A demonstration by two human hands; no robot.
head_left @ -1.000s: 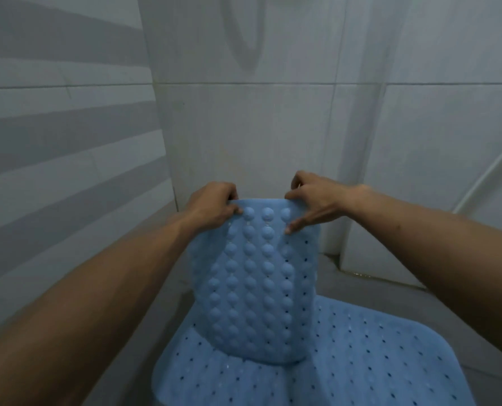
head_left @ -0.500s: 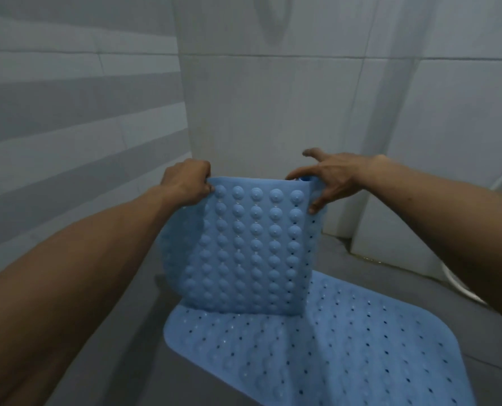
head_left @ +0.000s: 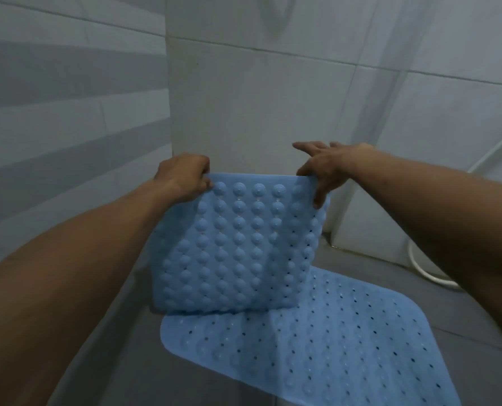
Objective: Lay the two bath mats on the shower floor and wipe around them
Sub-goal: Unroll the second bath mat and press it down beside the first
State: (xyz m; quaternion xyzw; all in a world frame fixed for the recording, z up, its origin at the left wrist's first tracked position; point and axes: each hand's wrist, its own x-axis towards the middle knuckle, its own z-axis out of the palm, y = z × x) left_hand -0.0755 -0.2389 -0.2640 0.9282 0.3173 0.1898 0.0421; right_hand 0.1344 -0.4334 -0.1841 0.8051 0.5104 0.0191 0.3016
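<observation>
Head view: left hand (head_left: 183, 177) sits at roughly 10 o'clock from frame centre, fingers curled and pinching the upper left corner of the held bath mat (head_left: 238, 253). Right hand (head_left: 324, 169) sits at roughly 1 o'clock, thumb and lower fingers clamped on the upper right corner of the same mat; its index finger points out straight toward 9 o'clock, clear of the mat. Both hands are apart, one at each top corner, with the mat's top edge stretched nearly level between them.

Held bath mat: light blue, hanging upright from the two grips, its suction-cup side facing the camera in regular rows. Its lower edge curls under and meets the surface of the second bath mat (head_left: 346, 347).

Second bath mat: same light blue, lying flat on the shower floor (head_left: 120, 361) from centre toward 5 o'clock, perforated face up, rounded corners visible at 6 o'clock and 4 o'clock. Whether the two mats touch or only overlap in view cannot be told.

Shower floor: dark grey tile, exposed at 7 o'clock and at 3 o'clock of the flat mat.

Surroundings: striped grey wall (head_left: 68, 112) at 9 o'clock; pale tiled wall (head_left: 258, 112) at 12 o'clock. A white hose (head_left: 428, 273) lies on the floor at 3 o'clock, partly hidden behind the right forearm.
</observation>
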